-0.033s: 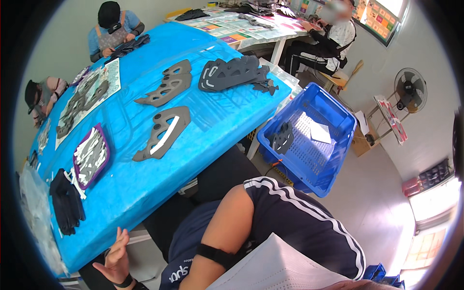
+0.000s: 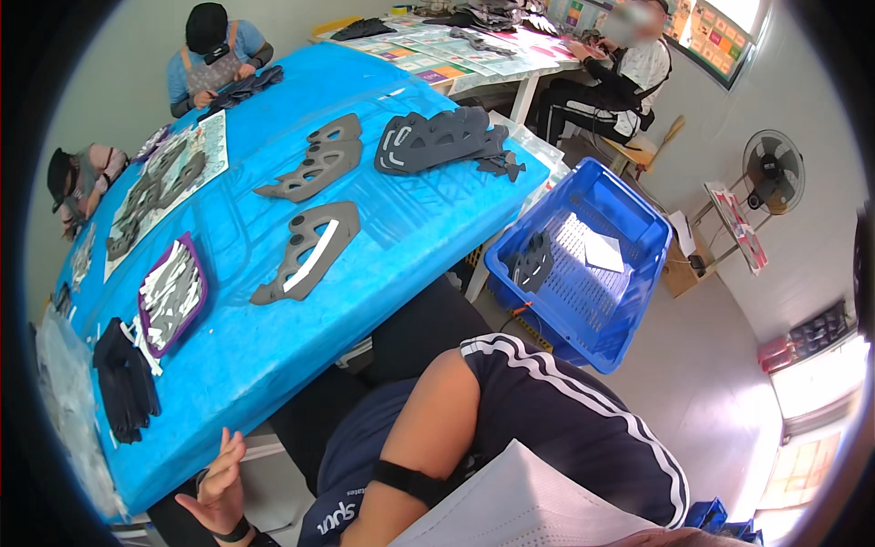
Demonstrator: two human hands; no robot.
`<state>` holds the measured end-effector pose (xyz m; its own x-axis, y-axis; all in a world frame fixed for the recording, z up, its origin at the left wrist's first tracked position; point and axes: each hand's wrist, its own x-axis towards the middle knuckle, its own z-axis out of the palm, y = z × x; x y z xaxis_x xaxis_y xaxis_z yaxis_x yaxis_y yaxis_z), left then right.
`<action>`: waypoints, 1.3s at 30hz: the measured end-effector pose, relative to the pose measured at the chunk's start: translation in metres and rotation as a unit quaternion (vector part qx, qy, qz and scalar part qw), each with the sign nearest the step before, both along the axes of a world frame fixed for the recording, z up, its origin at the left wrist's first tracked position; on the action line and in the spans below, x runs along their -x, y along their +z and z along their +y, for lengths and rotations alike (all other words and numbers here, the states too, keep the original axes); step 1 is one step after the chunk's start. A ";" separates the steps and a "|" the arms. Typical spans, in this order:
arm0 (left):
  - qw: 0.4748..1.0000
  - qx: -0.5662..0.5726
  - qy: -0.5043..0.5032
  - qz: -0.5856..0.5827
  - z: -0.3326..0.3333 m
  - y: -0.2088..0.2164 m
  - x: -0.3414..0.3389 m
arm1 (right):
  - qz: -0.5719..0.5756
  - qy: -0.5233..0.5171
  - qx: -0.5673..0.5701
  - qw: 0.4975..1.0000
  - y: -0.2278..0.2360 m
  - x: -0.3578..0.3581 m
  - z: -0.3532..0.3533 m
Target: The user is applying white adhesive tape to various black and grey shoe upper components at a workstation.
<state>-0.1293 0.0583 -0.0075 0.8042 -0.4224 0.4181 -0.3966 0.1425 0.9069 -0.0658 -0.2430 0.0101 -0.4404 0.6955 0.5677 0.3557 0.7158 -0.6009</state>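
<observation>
My left hand (image 2: 219,492) is raised beside the near left edge of the blue-covered table (image 2: 246,383), thumb apart from the fingers and nothing held. My bent right arm (image 2: 428,424) wears a black band; its hand is out of sight. Nearest the left hand on the table is a stack of black strip-like pieces (image 2: 126,383). Beyond it, a purple tray (image 2: 200,305) holds white and grey strips. A grey cut-out piece (image 2: 319,255) with a white strip lies mid-table, and more grey pieces (image 2: 319,164) lie behind it. Dark cut-out pieces (image 2: 433,141) are piled at the far right.
A blue perforated crate (image 2: 652,283) stands right of the table, with a dark piece (image 2: 533,260) and white paper (image 2: 603,252) inside. Two people sit at the table's far left side; another sits at a back table (image 2: 437,59). A fan (image 2: 775,169) stands at right.
</observation>
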 end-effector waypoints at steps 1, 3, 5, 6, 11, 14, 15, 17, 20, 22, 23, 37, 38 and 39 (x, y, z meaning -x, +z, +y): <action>1.000 0.002 0.000 -0.001 -0.002 0.000 0.000 | -0.001 0.001 0.003 1.000 0.001 0.000 0.000; 1.000 -0.002 0.004 0.006 -0.005 0.000 -0.001 | -0.004 0.003 0.009 1.000 0.002 -0.001 -0.002; 1.000 0.006 0.003 0.004 -0.007 -0.001 -0.002 | -0.008 0.003 0.013 1.000 0.004 -0.002 -0.003; 1.000 0.014 0.002 0.005 -0.008 -0.002 -0.002 | -0.009 0.003 0.015 1.000 0.005 -0.002 -0.003; 1.000 0.005 -0.003 -0.002 -0.015 -0.001 -0.004 | -0.015 0.004 0.025 1.000 0.008 -0.006 -0.009; 1.000 0.005 -0.002 -0.005 -0.022 0.004 -0.007 | -0.015 0.004 0.029 0.999 0.008 -0.006 -0.012; 1.000 0.011 -0.003 -0.009 -0.024 0.004 -0.007 | -0.015 0.004 0.030 0.999 0.009 -0.007 -0.014; 1.000 0.012 -0.025 -0.010 -0.024 0.004 -0.007 | -0.017 0.006 0.029 0.999 0.009 -0.008 -0.014; 0.999 0.005 -0.053 -0.008 -0.029 0.005 -0.009 | -0.020 0.005 0.031 0.999 0.010 -0.010 -0.017; 0.998 -0.002 -0.057 -0.005 -0.033 0.005 -0.012 | -0.022 0.002 0.035 0.999 0.011 -0.011 -0.021; 0.999 -0.003 -0.034 -0.014 -0.033 0.005 -0.012 | -0.022 0.005 0.035 0.999 0.011 -0.012 -0.021; 0.999 0.023 -0.021 -0.014 -0.031 0.002 -0.014 | -0.029 0.014 0.045 0.998 0.031 -0.012 -0.028; 1.000 0.017 -0.021 -0.011 -0.031 0.002 -0.013 | -0.031 0.013 0.046 0.998 0.038 -0.012 -0.028; 1.000 0.011 -0.023 -0.007 -0.032 0.003 -0.012 | -0.032 0.012 0.047 0.998 0.045 -0.011 -0.029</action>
